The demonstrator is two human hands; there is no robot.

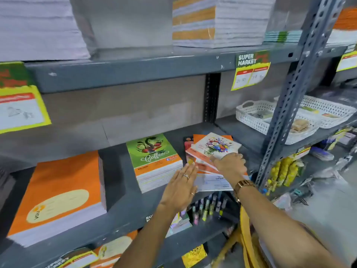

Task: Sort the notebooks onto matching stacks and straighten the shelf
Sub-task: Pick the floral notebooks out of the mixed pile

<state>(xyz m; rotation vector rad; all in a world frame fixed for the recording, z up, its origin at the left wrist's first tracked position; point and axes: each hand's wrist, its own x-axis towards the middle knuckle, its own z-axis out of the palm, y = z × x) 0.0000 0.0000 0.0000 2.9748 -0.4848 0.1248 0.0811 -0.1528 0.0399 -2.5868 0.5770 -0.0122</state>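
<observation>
Shelf: grey metal shelf (pixel 123 206) at mid height, carrying three groups of notebooks side by side.
Orange stack: tall pile with an orange cover (pixel 58 192), at the left of the shelf, squared and apart from the others.
Green stack: pile topped by a green cover (pixel 152 149) printed "Coffee", in the middle of the shelf, edges fairly even.
Loose pile: untidy heap at the right, its notebooks fanned at different angles; a floral notebook (pixel 216 146) lies on top, tilted, over orange covers and a white one (pixel 214 182) that juts toward the front edge.
Left hand: left hand (pixel 180 187) flat, palm down, fingers straight and pressed together (rings on two of them), fingertips at the gap between the green stack and the loose pile, touching the pile's left edge.
Right hand: right hand (pixel 229 163) resting on the loose pile, fingers curled over the near edge of the floral notebook; whether they pinch it cannot be told; a gold watch (pixel 243 185) on the wrist.
Basket: white perforated basket (pixel 253 117) farther right on the same level.
Price tag: "Super Market" tag (pixel 251 69) on the shelf edge above.
</observation>
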